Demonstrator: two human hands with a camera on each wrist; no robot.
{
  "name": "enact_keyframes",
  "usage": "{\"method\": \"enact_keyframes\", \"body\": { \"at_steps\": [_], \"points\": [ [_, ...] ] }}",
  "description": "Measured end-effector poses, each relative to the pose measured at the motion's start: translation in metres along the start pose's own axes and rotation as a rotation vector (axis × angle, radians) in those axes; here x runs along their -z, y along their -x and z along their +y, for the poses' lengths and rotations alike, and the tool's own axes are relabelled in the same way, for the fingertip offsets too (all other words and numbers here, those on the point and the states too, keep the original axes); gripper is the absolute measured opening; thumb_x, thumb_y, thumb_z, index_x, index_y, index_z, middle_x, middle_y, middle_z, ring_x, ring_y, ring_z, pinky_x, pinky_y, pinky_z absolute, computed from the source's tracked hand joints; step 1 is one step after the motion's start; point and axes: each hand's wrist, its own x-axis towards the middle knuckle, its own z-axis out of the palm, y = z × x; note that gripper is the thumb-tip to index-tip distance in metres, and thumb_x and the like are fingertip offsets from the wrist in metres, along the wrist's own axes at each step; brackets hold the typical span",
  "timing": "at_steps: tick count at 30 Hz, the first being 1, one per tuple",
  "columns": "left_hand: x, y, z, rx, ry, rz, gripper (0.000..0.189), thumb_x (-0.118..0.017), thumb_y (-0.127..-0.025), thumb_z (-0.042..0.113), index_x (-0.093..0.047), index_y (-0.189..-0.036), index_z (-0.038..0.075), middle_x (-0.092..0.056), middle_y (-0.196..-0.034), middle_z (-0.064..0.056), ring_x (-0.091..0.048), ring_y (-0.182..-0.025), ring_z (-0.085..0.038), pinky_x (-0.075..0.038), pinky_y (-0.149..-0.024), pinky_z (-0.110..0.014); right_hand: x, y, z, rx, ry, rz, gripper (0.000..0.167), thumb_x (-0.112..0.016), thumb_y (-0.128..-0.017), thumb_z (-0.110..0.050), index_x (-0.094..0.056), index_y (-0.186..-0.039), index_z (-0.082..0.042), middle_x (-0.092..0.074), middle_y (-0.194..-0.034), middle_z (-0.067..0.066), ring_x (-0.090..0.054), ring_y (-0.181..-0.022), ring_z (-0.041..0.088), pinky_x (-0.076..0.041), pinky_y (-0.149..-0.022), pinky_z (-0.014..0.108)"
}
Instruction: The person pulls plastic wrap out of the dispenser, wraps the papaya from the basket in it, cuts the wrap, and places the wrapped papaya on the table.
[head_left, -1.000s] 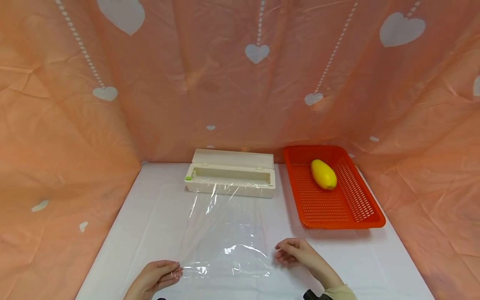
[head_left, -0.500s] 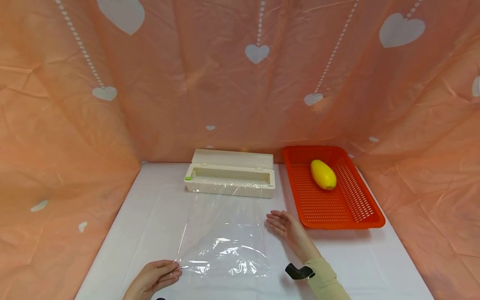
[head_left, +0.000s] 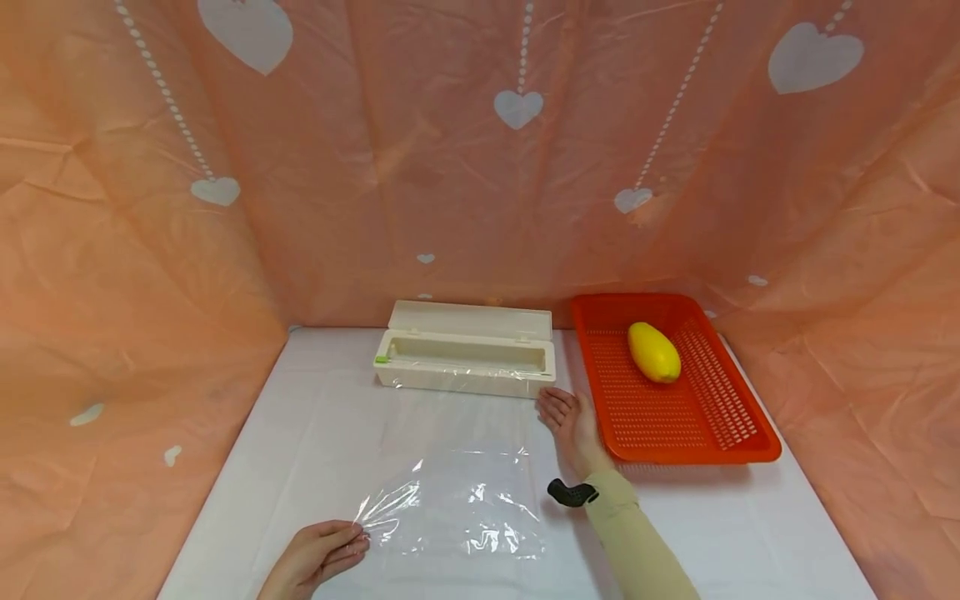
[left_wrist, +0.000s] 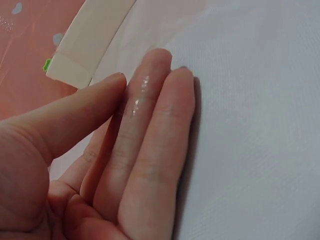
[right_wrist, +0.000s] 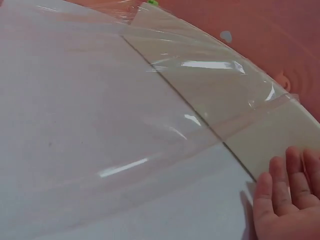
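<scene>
A sheet of clear cling film (head_left: 457,500) stretches from a cream dispenser box (head_left: 465,379) toward the front of the table. My left hand (head_left: 315,554) pinches the film's near left corner between thumb and fingers; the left wrist view shows the thumb against the fingertips, with film glinting on them. At the front right corner of the box is my right hand (head_left: 572,423), its fingers extended and holding nothing. In the right wrist view its fingertips overlap the box front, beside the film's edge. The box lid (head_left: 471,318) stands raised at the back, and a green slider (head_left: 382,359) sits at the left end.
A red plastic basket (head_left: 693,457) stands right of the box, close by my right forearm. Inside lies a yellow oval fruit (head_left: 654,352). White cloth (head_left: 315,433) covers the table, and an orange curtain with hearts (head_left: 450,192) encloses its back and sides.
My right hand has moved forward from beside the film's near right edge to the front right corner of the box, its fingers straightening. The left hand stays at the film's corner.
</scene>
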Motion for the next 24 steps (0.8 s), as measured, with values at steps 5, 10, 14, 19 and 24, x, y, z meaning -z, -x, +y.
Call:
{"method": "enact_keyframes", "body": {
  "at_steps": [5,10,14,19,24],
  "points": [
    [-0.004,-0.003,-0.001,0.016,-0.028,0.039,0.026,-0.061,-0.093,0.005,-0.057,-0.11,-0.014,-0.069,-0.097,-0.016,-0.068,-0.091,-0.023,-0.053,-0.086,-0.039,-0.002,-0.013,0.0,-0.01,-0.073,0.059,0.057,-0.016,-0.104,-0.042,-0.037,-0.132,0.003,-0.05,-0.13,0.015,-0.045,-0.125,0.028,-0.03,-0.11,0.042],
    [-0.009,-0.006,-0.003,0.007,-0.019,0.03,0.024,-0.062,-0.093,0.006,-0.059,-0.109,-0.012,-0.069,-0.096,-0.015,-0.068,-0.091,-0.023,-0.052,-0.087,-0.039,-0.007,-0.022,-0.003,-0.035,-0.102,0.092,0.059,-0.018,-0.104,-0.046,-0.033,-0.135,0.003,-0.042,-0.137,0.02,-0.039,-0.13,0.032,-0.029,-0.11,0.042],
    [-0.011,-0.006,-0.005,-0.003,-0.002,-0.001,0.02,-0.06,-0.093,0.004,-0.06,-0.107,-0.012,-0.069,-0.096,-0.014,-0.068,-0.09,-0.023,-0.053,-0.086,-0.038,-0.015,-0.022,-0.005,-0.078,-0.126,0.151,0.057,-0.017,-0.104,-0.042,-0.033,-0.134,0.003,-0.042,-0.136,0.021,-0.038,-0.129,0.033,-0.03,-0.11,0.042],
    [-0.013,-0.006,-0.006,-0.005,-0.018,-0.007,0.024,-0.061,-0.093,0.005,-0.059,-0.108,-0.013,-0.069,-0.096,-0.015,-0.068,-0.09,-0.023,-0.053,-0.085,-0.038,-0.024,-0.02,-0.01,-0.141,-0.109,0.183,0.056,-0.02,-0.104,-0.038,-0.028,-0.14,0.004,-0.036,-0.143,0.024,-0.036,-0.131,0.034,-0.029,-0.11,0.042],
    [-0.015,-0.006,-0.004,0.0,-0.051,0.011,0.031,-0.062,-0.092,0.006,-0.056,-0.112,-0.017,-0.069,-0.096,-0.016,-0.068,-0.091,-0.024,-0.053,-0.085,-0.039,-0.034,-0.015,-0.021,-0.164,-0.063,0.132,0.057,-0.021,-0.104,-0.033,-0.02,-0.145,0.007,-0.027,-0.148,0.029,-0.03,-0.135,0.038,-0.025,-0.112,0.043]
  ]
}}
